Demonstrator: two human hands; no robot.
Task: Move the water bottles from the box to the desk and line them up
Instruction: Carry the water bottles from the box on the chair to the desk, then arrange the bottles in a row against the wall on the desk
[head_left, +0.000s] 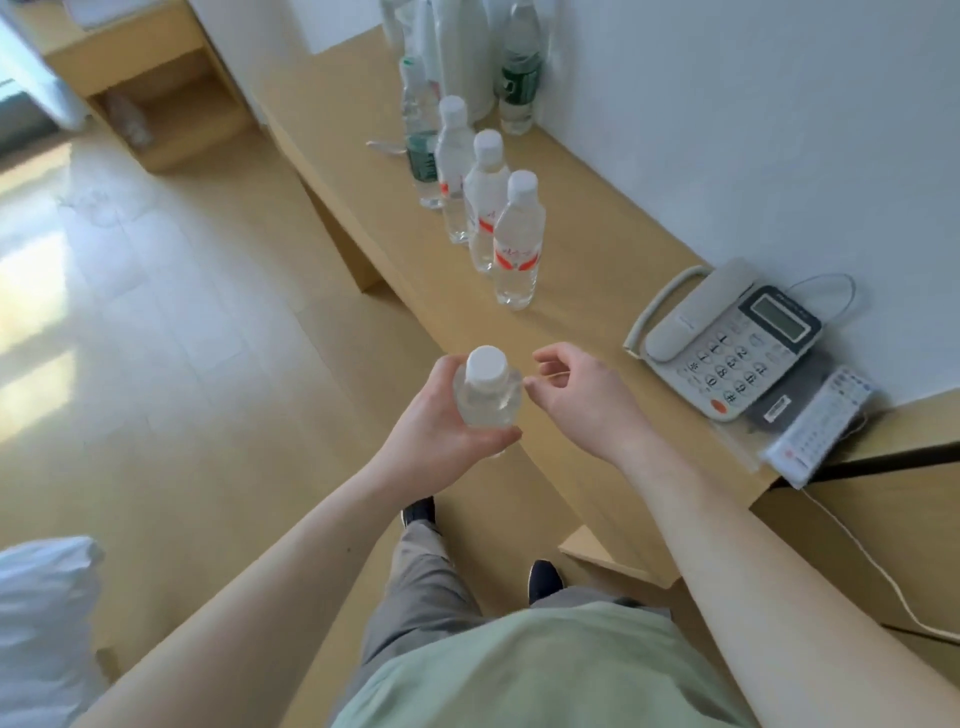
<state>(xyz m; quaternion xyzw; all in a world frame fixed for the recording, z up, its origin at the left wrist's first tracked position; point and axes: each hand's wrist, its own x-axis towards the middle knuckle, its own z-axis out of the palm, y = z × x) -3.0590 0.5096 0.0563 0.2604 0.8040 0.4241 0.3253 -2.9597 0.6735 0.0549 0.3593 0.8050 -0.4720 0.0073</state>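
Gripping a clear white-capped plastic water bottle (487, 391) at frame centre, the left hand (447, 421) carries it toward the row of bottles (485, 202) on the pale wooden desk (587, 291); the right hand (582, 400) hovers loosely curled, empty.

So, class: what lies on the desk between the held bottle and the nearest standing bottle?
Head view: only bare desk between the held bottle and nearest standing bottle.

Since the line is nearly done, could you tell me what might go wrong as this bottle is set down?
The bottles in the row stand close together, so placing the held bottle too near could topple the nearest one and those behind it. Only the left hand grips it; the right hand hovers beside it, so it might slip. The telephone also narrows the free desk space.
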